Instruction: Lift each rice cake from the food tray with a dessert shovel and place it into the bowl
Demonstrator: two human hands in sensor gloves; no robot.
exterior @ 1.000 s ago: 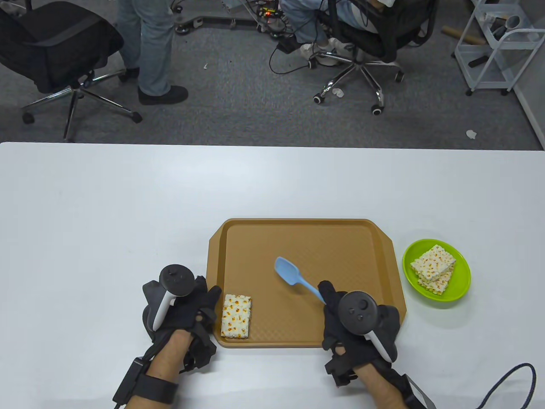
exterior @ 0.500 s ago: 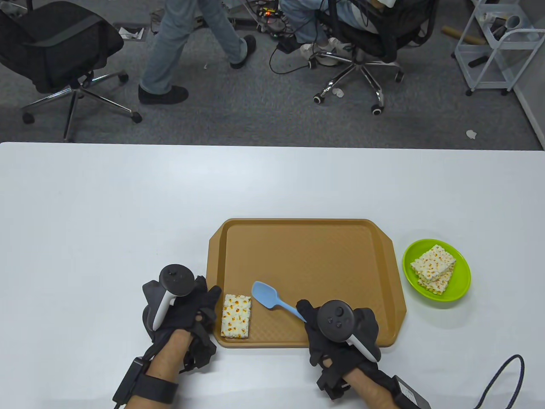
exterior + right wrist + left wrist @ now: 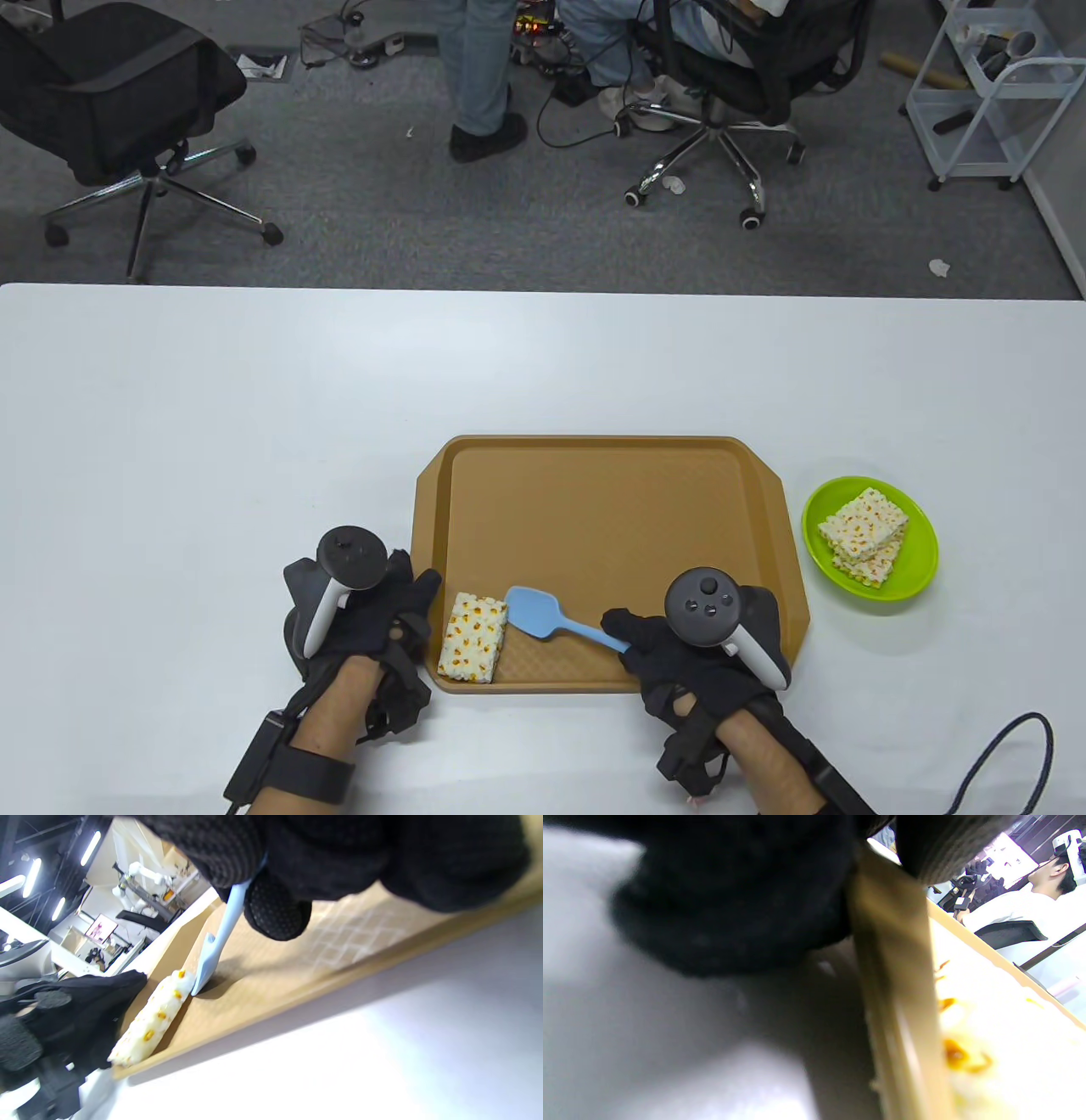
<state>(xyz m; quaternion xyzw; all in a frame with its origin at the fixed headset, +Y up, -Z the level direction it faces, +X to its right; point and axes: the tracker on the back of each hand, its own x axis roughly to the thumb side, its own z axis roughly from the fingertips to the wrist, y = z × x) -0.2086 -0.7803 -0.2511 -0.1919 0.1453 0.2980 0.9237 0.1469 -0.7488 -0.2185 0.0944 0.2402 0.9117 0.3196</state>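
Green bowl (image 3: 908, 586) at the frame's right already holds stacked rice cakes; one rice cake (image 3: 473, 637) remains at the tray's (image 3: 594, 475) lower left. Your right hand (image 3: 679, 658) grips the blue shovel (image 3: 543, 616), blade touching it; your left hand (image 3: 365, 615) rests relaxed against the rim.

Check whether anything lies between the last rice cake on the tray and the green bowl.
Nothing visible blocks it. The rice cake sits at the tray's near-left corner; the bowl stands off its right side, already holding stacked cakes.

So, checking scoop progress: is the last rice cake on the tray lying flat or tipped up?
Tipped: the rice cake has its right edge raised onto the shovel blade.
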